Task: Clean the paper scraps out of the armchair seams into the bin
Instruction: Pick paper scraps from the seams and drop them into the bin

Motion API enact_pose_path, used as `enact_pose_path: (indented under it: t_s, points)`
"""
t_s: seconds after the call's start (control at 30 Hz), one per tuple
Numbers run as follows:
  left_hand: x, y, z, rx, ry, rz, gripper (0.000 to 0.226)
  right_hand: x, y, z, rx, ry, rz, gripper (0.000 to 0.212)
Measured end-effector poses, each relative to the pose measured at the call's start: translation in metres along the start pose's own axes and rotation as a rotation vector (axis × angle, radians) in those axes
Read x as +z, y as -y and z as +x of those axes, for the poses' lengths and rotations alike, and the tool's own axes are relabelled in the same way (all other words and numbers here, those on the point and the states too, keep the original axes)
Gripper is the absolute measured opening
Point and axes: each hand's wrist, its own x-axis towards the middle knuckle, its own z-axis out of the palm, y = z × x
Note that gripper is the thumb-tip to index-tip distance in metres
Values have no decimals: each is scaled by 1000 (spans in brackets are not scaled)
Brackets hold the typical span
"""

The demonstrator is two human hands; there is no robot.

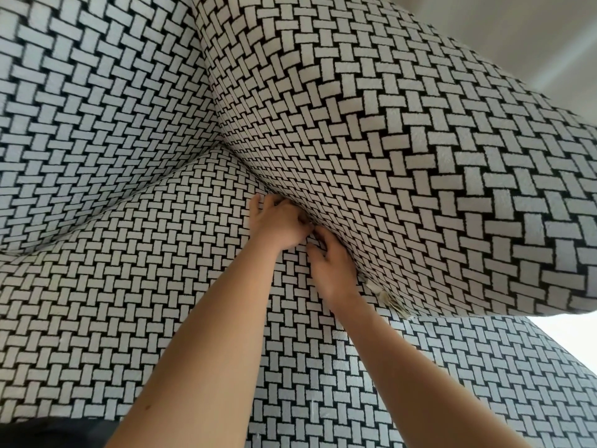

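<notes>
white paper scraps [389,299] are left in the armchair [129,302] seam. left hand [277,223] and right hand [330,270] dig there with curled fingers; what they grip i cannot tell

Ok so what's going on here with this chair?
A person is working both hands into the seam of a black-and-white woven-pattern armchair, where the seat meets the side arm. The left hand and right hand sit close together with fingertips tucked into the gap, so whether they hold anything cannot be seen. A few pale paper scraps are wedged in the same seam, nearer the front edge. No bin is in view.
</notes>
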Motion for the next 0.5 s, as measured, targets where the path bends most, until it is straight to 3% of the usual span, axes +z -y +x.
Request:
enact_pose_path:
  t_s: [0.37,0.5]
  points:
    - [7,8,-3,18,-129,-203,24,2,8,4,-31,58,-198,41]
    - [16,10,-17,24,-254,-324,15,-4,5,-3,-145,124,-246,42]
